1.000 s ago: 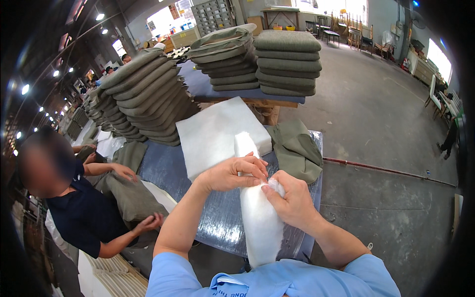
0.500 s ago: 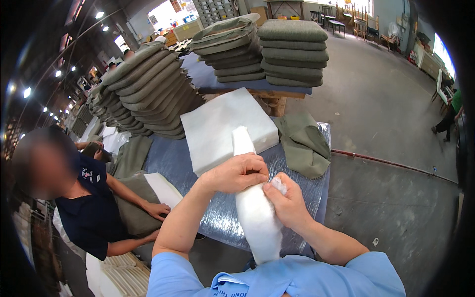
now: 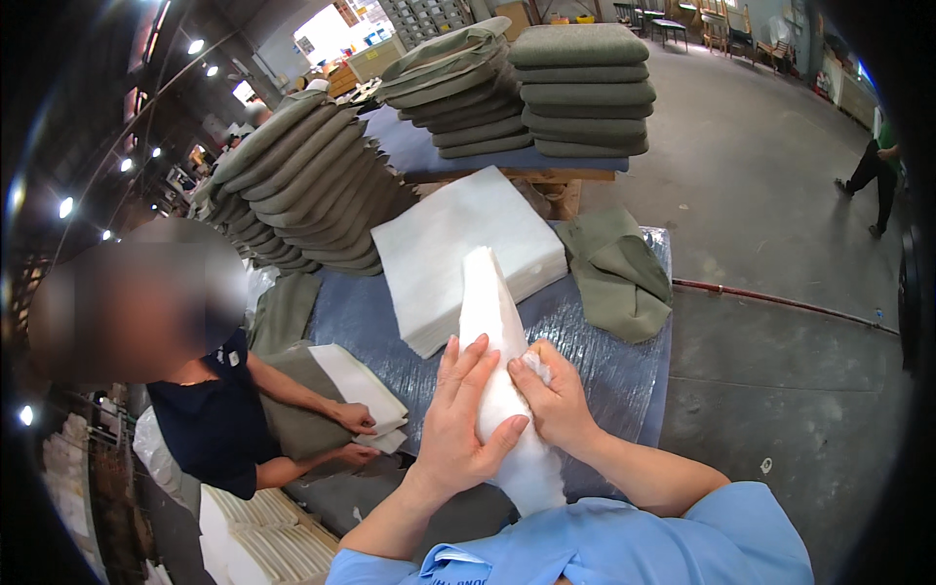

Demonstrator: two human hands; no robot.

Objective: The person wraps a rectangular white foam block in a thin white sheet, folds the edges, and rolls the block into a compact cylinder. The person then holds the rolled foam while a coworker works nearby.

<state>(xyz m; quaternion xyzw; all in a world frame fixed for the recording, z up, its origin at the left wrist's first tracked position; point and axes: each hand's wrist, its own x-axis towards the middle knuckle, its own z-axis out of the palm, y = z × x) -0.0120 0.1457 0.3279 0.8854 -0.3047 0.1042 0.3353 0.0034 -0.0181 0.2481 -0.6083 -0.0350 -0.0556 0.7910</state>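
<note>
A long piece of white fluffy wadding is held upright before my chest, its narrow tip pointing away and its lower end by my blue shirt. My left hand is laid round its left side, fingers stretched along it and thumb across its face. On the other side, my right hand is closed on the right edge, with a small tuft poking out by the thumb. Beyond the tip, a thick square stack of white wadding sheets rests on the plastic-covered blue table.
Grey-green fabric lies on the table's right. Behind stand several tall stacks of grey-green cushions. At left, a co-worker in a dark shirt handles a cushion piece and white sheets. Another person stands far right.
My left hand has gone from a pinch near the upper part to lying along the left side with fingers spread. My right hand keeps its hold. The co-worker's hands have moved closer together.
</note>
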